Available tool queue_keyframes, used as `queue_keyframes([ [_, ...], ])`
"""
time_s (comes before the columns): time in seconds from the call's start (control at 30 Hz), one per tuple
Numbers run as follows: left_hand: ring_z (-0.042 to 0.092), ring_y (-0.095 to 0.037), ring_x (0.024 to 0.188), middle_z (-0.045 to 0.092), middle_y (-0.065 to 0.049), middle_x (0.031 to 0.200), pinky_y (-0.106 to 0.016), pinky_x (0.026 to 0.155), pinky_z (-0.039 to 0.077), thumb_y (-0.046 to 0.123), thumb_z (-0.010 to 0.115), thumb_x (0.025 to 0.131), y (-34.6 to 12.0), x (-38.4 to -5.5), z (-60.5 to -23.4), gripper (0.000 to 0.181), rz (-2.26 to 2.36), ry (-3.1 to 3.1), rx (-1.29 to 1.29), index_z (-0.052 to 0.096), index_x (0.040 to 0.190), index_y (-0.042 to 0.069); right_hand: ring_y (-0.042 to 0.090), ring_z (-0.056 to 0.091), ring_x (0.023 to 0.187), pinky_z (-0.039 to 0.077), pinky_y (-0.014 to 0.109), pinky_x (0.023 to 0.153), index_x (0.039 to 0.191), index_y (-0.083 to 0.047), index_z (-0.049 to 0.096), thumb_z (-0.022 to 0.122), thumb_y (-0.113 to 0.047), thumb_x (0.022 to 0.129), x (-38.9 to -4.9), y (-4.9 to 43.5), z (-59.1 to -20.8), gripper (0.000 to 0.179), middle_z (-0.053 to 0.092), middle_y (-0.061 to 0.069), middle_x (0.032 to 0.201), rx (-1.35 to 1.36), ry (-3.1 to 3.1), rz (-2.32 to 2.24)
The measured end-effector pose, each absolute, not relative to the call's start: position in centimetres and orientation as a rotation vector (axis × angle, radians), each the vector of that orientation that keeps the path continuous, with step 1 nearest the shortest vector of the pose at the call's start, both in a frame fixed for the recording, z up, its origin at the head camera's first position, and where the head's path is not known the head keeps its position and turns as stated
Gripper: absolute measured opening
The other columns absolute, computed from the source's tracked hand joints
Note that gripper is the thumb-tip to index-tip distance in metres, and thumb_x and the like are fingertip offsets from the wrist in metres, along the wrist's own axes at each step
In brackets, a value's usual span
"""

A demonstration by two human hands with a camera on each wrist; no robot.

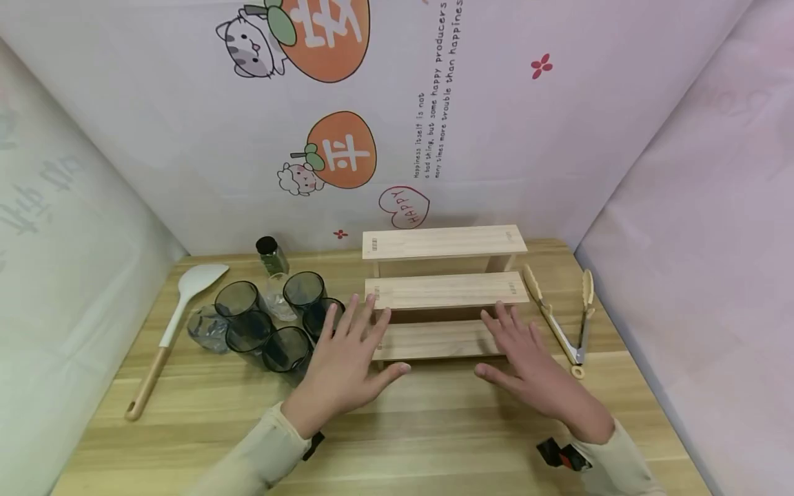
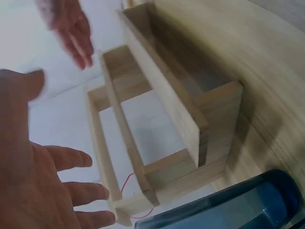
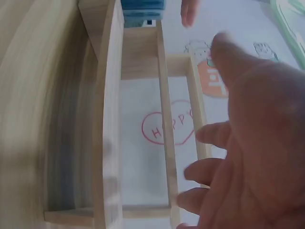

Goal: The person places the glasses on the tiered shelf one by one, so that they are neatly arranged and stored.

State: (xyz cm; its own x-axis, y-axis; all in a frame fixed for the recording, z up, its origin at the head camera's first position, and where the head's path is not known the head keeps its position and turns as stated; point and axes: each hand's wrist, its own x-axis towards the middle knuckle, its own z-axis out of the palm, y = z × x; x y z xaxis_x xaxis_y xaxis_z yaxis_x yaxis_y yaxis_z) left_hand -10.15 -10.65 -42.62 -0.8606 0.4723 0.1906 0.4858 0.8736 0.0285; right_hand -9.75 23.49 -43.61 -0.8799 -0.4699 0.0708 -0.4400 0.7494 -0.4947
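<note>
so the whole thing hinges on how the three-step wooden rack (image 1: 446, 291) lies: straight ahead of the person, up toward the back wall, long axis running left to right. that puts the left hand (image 1: 341, 368) at its left end and the right hand (image 1: 530, 365) at its right end, and i'd call neither one clearly nearer. both hands have nothing in them — fingers spread and loose, thumbs pointing inward toward each other. from the head view the fingertips overlap the boards, but i can't tell if any are actually touching wood.

left side is the crowded one: dark glasses (image 1: 288, 351) stand right beside that hand, while the tongs (image 1: 559, 329) lie past the right end of the rack.

the wrist views add stuff the head view hides. from above the steps look like flat boards, but the left wrist shows the end panel (image 2: 219, 119) and the hollow between boards, with a glass close to that end. right wrist looks through the gaps to the red heart on the wall — only the head view has the tongs though.
</note>
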Motion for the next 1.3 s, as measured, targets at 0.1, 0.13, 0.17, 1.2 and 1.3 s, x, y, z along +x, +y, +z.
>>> queue_keyframes([
  [0.1, 0.011, -0.034, 0.152, 0.024, -0.014, 0.165, -0.061, 0.118, 0.007, 0.077, 0.036, 0.096, -11.4, -10.1, -42.4, 0.086, -0.189, -2.852, -0.674, 0.038, 0.158, 0.018, 0.045, 0.024, 0.146, 0.014, 0.065, 0.115, 0.162, -0.011, 0.022, 0.060, -0.042, 0.103, -10.3, 24.3, -43.8, 0.077, 0.026, 0.022, 0.162, -0.678, 2.903, -0.896],
  [0.13, 0.015, -0.036, 0.151, 0.026, -0.014, 0.164, -0.061, 0.118, 0.008, 0.075, 0.040, 0.096, -11.7, -10.0, -42.2, 0.083, -0.215, -2.847, -0.650, 0.041, 0.157, 0.018, 0.046, 0.033, 0.141, 0.023, 0.066, 0.111, 0.161, -0.009, 0.027, 0.059, -0.041, 0.104, -10.5, 24.7, -43.9, 0.073, 0.034, 0.022, 0.158, -0.647, 2.915, -0.940],
  [0.17, 0.017, -0.036, 0.151, 0.028, -0.015, 0.163, -0.061, 0.118, 0.007, 0.072, 0.044, 0.097, -12.0, -10.0, -42.1, 0.081, -0.244, -2.848, -0.624, 0.043, 0.156, 0.017, 0.046, 0.041, 0.136, 0.031, 0.067, 0.107, 0.159, -0.007, 0.031, 0.059, -0.039, 0.104, -10.6, 25.1, -44.0, 0.069, 0.041, 0.023, 0.154, -0.611, 2.924, -0.977],
  [1.2, 0.026, -0.041, 0.144, 0.036, -0.022, 0.154, -0.059, 0.108, 0.036, 0.032, 0.071, 0.097, -14.6, -10.9, -43.1, 0.030, -0.805, -2.814, -0.487, 0.068, 0.114, 0.007, 0.038, 0.056, 0.110, 0.051, 0.040, 0.080, 0.139, -0.004, 0.052, 0.055, -0.026, 0.107, -13.5, 28.1, -49.0, 0.039, 0.051, 0.025, 0.134, -0.030, 2.700, -1.390],
  [1.3, 0.024, -0.040, 0.145, 0.023, -0.020, 0.160, -0.061, 0.106, 0.037, 0.034, 0.070, 0.098, -14.3, -10.9, -42.7, 0.054, -1.031, -2.757, -0.412, 0.051, 0.141, 0.007, 0.038, 0.055, 0.110, 0.051, 0.039, 0.079, 0.139, -0.004, 0.052, 0.055, -0.027, 0.107, -13.4, 28.0, -49.1, 0.040, 0.051, 0.024, 0.134, -0.030, 2.693, -1.402],
])
